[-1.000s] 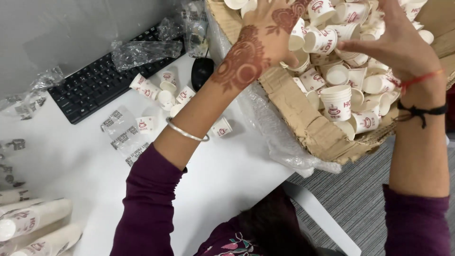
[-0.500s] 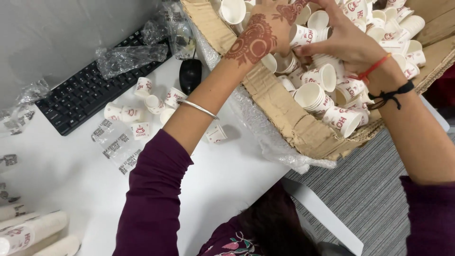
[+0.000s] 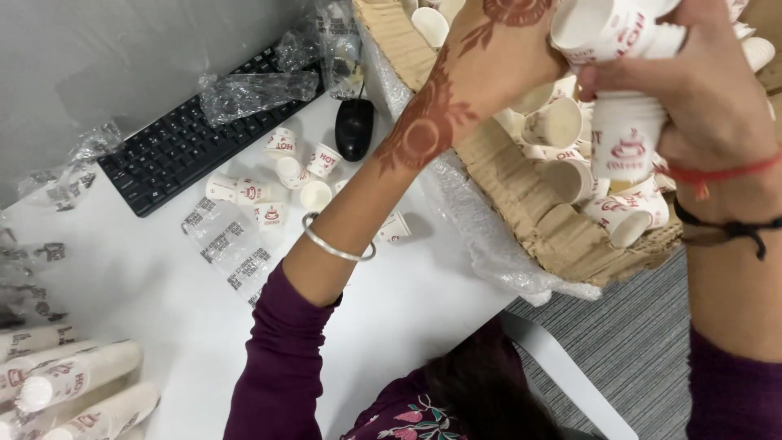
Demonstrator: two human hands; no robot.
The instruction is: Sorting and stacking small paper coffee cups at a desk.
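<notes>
A cardboard box (image 3: 529, 204) full of small white paper cups (image 3: 562, 122) with red print rests on the white desk's right edge. My left hand (image 3: 505, 49), patterned with henna and with a silver bangle on its wrist, reaches over the box rim and grips white cups (image 3: 599, 28) at the top. My right hand (image 3: 692, 90), with red and black threads at the wrist, holds a paper cup (image 3: 626, 138) upside down above the box. Both hands meet over the cups.
Several loose cups (image 3: 277, 175) lie on the white desk (image 3: 163, 277) beside a black keyboard (image 3: 195, 130) and black mouse (image 3: 354, 128). Crumpled plastic wrap (image 3: 252, 90) lies behind. Wrapped cup sleeves (image 3: 73, 383) lie at the lower left. A grey carpet (image 3: 635, 342) shows below the box.
The view has closed in on the box. Both hands have risen from among the cups and come together, each holding cups lifted from the pile.
</notes>
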